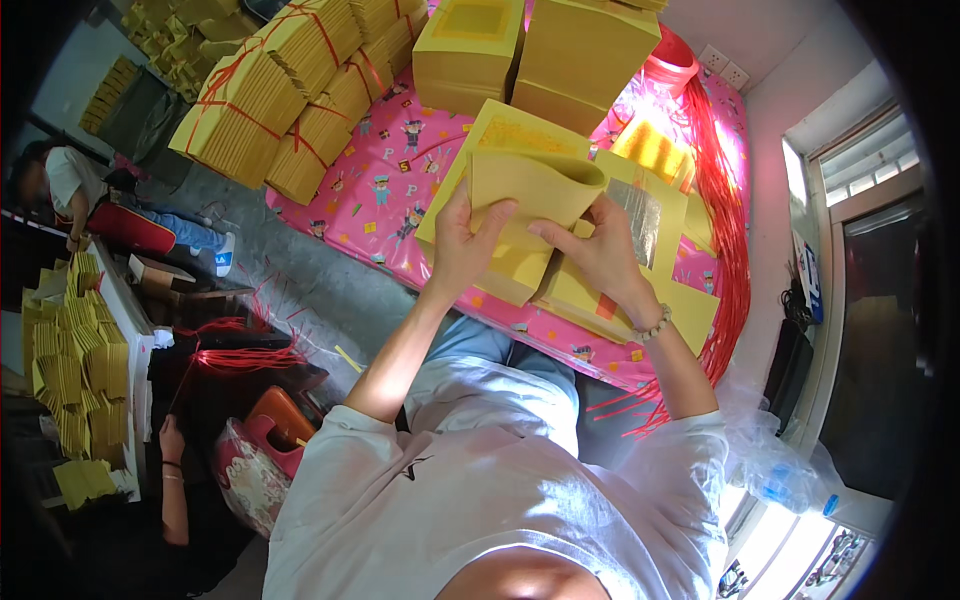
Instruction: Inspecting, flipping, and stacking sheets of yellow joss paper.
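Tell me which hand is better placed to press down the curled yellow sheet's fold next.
Probably the right hand: its fingers already lie on the curled yellow sheet beside the bend. The left hand grips the stack's left edge, steadying it.

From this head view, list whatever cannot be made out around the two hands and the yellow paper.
- Folded yellow paper sheet: the underside is hidden by the sheet itself.
- Left hand: the fingers in its grip are hidden behind the sheet.
- Flat stack of yellow sheets: its count is hidden by the right hand.
- Pink patterned tablecloth: the small figures are too small to tell.
- Red string bundle: bleached by glare.
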`<move>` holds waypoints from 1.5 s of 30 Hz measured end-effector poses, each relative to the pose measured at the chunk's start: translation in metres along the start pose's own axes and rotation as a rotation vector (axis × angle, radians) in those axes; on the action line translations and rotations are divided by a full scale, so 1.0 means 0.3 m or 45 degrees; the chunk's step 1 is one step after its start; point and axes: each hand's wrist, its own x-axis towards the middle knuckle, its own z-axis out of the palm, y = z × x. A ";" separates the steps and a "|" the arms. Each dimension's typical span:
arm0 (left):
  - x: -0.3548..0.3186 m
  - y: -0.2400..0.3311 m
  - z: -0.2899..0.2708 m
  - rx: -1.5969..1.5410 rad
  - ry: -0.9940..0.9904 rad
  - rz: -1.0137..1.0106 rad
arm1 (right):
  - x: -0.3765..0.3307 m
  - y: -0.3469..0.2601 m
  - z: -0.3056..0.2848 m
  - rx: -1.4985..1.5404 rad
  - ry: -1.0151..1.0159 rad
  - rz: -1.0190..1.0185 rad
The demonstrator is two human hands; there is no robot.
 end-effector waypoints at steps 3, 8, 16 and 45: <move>0.029 0.028 -0.009 -0.031 -0.003 -0.121 | 0.010 0.002 -0.005 -0.062 -0.010 -0.049; 0.078 0.021 -0.021 -0.108 -0.098 -0.169 | 0.041 -0.014 0.001 -0.024 0.005 0.008; 0.152 0.085 -0.032 -0.244 -0.172 -0.474 | 0.109 0.008 -0.020 0.146 -0.019 -0.011; 0.159 0.061 0.000 -0.137 -0.245 -0.311 | 0.118 0.039 -0.042 0.296 0.015 -0.027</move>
